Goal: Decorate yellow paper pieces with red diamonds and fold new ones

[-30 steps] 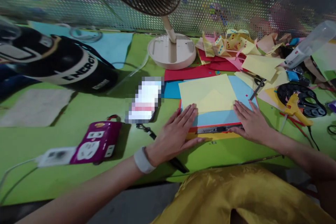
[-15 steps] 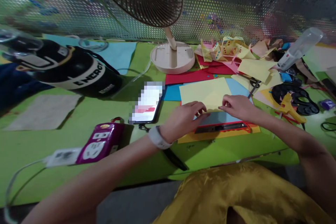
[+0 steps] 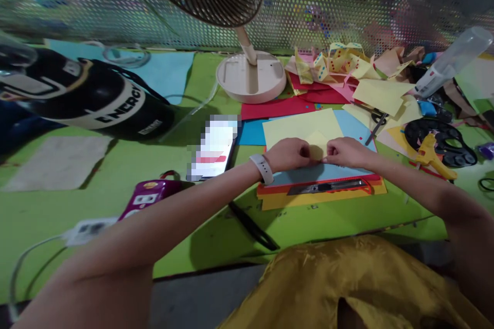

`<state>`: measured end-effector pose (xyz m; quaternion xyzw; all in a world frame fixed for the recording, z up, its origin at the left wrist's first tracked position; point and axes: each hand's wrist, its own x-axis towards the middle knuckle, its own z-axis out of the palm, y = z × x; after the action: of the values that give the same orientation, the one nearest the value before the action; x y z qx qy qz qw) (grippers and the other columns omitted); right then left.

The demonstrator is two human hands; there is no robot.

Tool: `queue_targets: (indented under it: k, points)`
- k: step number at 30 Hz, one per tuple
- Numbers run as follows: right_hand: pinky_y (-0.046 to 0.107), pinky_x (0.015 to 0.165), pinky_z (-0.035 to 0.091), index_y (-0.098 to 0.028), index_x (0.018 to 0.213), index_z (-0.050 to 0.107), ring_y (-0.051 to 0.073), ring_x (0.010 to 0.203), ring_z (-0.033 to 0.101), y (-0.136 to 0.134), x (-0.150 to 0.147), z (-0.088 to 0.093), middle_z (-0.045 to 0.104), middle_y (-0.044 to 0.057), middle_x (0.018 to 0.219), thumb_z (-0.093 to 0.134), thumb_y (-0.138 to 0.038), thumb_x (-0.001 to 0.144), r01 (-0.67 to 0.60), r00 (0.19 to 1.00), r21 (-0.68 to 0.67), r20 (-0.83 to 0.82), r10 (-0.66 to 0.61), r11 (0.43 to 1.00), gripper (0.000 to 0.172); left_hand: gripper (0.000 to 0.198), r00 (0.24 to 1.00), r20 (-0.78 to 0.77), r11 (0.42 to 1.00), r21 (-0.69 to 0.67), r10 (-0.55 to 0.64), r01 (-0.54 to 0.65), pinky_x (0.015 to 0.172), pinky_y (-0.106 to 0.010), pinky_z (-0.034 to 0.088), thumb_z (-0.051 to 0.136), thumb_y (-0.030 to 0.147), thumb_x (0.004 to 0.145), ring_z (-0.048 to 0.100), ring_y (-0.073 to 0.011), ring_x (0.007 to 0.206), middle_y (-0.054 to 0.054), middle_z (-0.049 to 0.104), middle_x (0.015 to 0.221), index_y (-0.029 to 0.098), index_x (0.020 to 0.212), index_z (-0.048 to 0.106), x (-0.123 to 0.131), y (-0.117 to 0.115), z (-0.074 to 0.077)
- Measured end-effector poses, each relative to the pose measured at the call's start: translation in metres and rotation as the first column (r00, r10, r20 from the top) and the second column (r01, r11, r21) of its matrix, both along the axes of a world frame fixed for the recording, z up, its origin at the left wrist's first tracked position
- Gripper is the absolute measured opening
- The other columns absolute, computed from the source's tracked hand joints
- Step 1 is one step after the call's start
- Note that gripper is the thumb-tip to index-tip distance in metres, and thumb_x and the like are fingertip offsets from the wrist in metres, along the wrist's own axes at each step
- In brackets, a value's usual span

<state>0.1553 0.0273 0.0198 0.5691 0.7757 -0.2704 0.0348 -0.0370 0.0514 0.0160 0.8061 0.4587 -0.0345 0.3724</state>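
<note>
My left hand (image 3: 288,154) and my right hand (image 3: 344,153) are close together over a stack of coloured paper, both with fingers closed in a pinch. Between them is a small piece of pale yellow paper (image 3: 318,150), gripped at its near edge from either side. Its exact shape is partly hidden by my fingers. Beneath lies a larger pale yellow sheet (image 3: 285,127) on a light blue sheet (image 3: 297,177). An orange box cutter (image 3: 328,186), blade out, rests along the near side of the stack.
A phone (image 3: 216,146), a purple power strip (image 3: 148,196) and a black bottle (image 3: 111,100) are to the left. Behind stands a fan (image 3: 250,79). Paper scraps (image 3: 343,64), scissors (image 3: 376,126), a yellow glue gun (image 3: 430,151) and a clear bottle (image 3: 455,61) crowd the right.
My left hand has moved right and slightly up, so its fingers now nearly meet those of my right hand on the small yellow paper. The view has shifted slightly.
</note>
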Motion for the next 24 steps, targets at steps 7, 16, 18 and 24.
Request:
queue_targets:
  k: [7, 16, 18, 24]
  points:
    - [0.022, 0.052, 0.037, -0.018, 0.069, 0.064, 0.011, 0.053, 0.062, 0.008, 0.006, -0.005, 0.067, -0.001, 0.057, 0.068, -0.040, 0.079, 0.032, 0.999, -0.194, -0.018, -0.036, 0.980, 0.024, 0.038, 0.995, 0.062, 0.967, -0.249, 0.073, -0.056, 0.056, -0.026, 0.045, 0.072, 0.051, 0.064, 0.061, -0.0159, 0.051, 0.000, 0.062, 0.048, 0.018, 0.053, 0.059, 0.001, 0.013, -0.008]
    - [0.022, 0.050, 0.046, -0.016, 0.061, 0.056, 0.012, 0.046, 0.061, -0.004, 0.046, -0.005, 0.063, 0.000, 0.052, 0.069, -0.034, 0.078, 0.176, 0.966, -0.321, -0.127, -0.227, 0.931, 0.028, 0.042, 0.963, -0.002, 0.870, -0.428, 0.271, -0.246, 0.055, -0.030, 0.050, 0.080, 0.052, 0.056, 0.063, -0.0176, 0.052, -0.002, 0.064, 0.049, 0.017, 0.052, 0.057, -0.029, 0.015, -0.008]
    - [0.023, 0.048, 0.047, -0.017, 0.061, 0.056, 0.013, 0.047, 0.061, -0.007, 0.054, -0.005, 0.062, 0.001, 0.052, 0.069, -0.032, 0.078, 0.203, 0.952, -0.344, -0.149, -0.267, 0.917, 0.026, 0.042, 0.949, -0.018, 0.852, -0.434, 0.316, -0.292, 0.056, -0.031, 0.051, 0.081, 0.051, 0.054, 0.064, -0.0180, 0.053, -0.003, 0.065, 0.049, 0.018, 0.051, 0.056, -0.043, 0.015, -0.008]
    - [0.024, 0.049, 0.048, -0.017, 0.062, 0.055, 0.012, 0.047, 0.059, -0.011, 0.069, -0.005, 0.059, 0.000, 0.049, 0.070, -0.033, 0.077, 0.242, 0.935, -0.367, -0.158, -0.316, 0.898, 0.027, 0.042, 0.927, -0.077, 0.830, -0.423, 0.366, -0.363, 0.054, -0.027, 0.049, 0.083, 0.051, 0.050, 0.064, -0.0163, 0.053, -0.003, 0.067, 0.052, 0.018, 0.051, 0.057, -0.069, 0.012, -0.007]
